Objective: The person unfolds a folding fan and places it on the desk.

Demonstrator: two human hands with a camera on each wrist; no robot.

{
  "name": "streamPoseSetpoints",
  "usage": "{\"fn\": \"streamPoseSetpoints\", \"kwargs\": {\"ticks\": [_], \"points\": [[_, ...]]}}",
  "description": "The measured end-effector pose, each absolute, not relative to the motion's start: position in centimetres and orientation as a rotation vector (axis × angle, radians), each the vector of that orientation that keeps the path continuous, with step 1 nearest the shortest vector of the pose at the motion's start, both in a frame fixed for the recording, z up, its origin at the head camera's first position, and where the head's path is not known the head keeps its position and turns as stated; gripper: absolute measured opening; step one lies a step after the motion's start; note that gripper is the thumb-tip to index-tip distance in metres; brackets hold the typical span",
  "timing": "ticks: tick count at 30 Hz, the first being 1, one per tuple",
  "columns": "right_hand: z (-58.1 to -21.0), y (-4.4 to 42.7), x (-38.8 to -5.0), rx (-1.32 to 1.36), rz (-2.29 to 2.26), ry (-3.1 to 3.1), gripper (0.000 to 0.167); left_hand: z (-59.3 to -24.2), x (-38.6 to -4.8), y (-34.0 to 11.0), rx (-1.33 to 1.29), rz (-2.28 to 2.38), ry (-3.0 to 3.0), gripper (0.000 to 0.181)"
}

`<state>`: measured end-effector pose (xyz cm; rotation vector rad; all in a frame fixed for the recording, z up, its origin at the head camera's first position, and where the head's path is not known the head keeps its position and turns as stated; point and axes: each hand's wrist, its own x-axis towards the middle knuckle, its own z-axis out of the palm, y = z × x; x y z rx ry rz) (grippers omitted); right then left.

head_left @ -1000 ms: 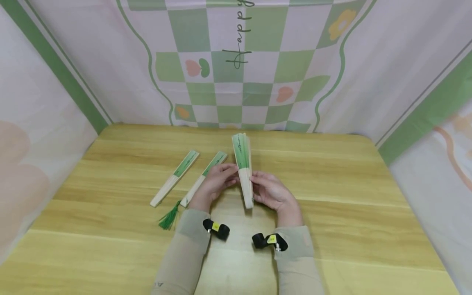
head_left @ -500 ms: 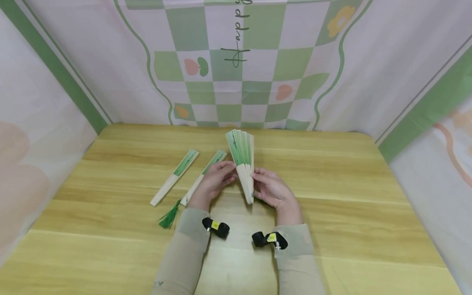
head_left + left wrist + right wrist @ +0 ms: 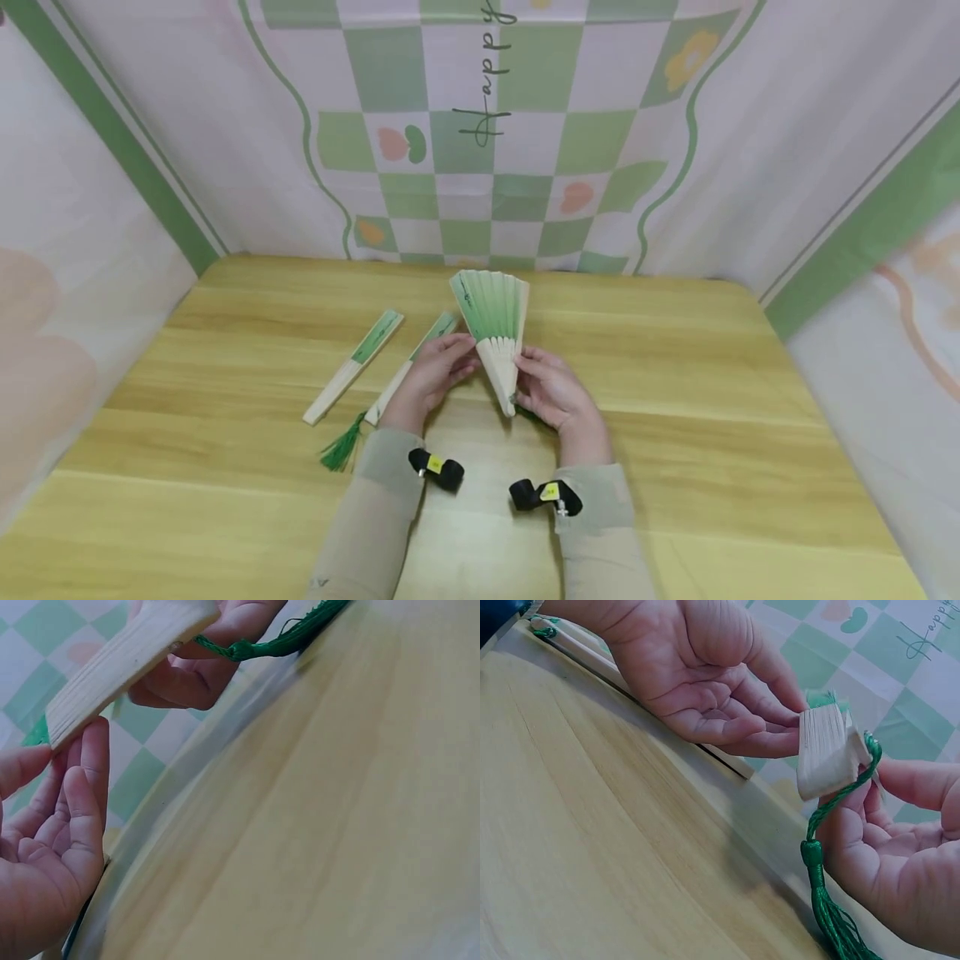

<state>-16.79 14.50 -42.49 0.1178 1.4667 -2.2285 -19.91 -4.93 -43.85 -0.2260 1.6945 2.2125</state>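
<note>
A green-and-cream folding fan (image 3: pixel 491 312), partly spread, is held up above the table between both hands. My left hand (image 3: pixel 442 371) pinches its left outer rib between thumb and fingertips. On the other side, my right hand (image 3: pixel 553 383) grips the right edge, its thumb on the ribs. A green tassel (image 3: pixel 814 862) hangs from the pivot end in the right wrist view. Left of the hands, two folded fans lie slanted on the table: one folded fan (image 3: pixel 352 367) fully visible, the other folded fan (image 3: pixel 390 390) partly hidden behind my left hand.
The wooden table (image 3: pixel 712 467) reaches back to a green-and-white checked cloth (image 3: pixel 517 196). Another green tassel (image 3: pixel 343 446) lies by the nearer end of the folded fans. Black straps (image 3: pixel 437 469) are worn on both wrists.
The held fan has gone from nearly folded to partly spread, its leaf widening to both sides. Both hands stay nearly in place, and the two folded fans have not moved.
</note>
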Motion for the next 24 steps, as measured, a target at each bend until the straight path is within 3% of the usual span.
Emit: {"fn": "streamPoseSetpoints", "kwargs": {"ticks": [13, 20, 24], "points": [[-42.60, 14.49, -17.05, 0.237, -2.286, 1.497, 0.027, -44.36, -20.21, -5.05, -0.269, 2.267, 1.659, 0.033], [-42.34, 14.52, -17.01, 0.306, -2.362, 1.452, 0.011, -44.37, -20.24, -5.10, -0.291, 2.273, 1.658, 0.036], [-42.32, 14.58, -17.03, 0.320, -2.376, 1.452, 0.012, -44.23, -20.14, -5.08, -0.299, 2.264, 1.673, 0.035]]}}
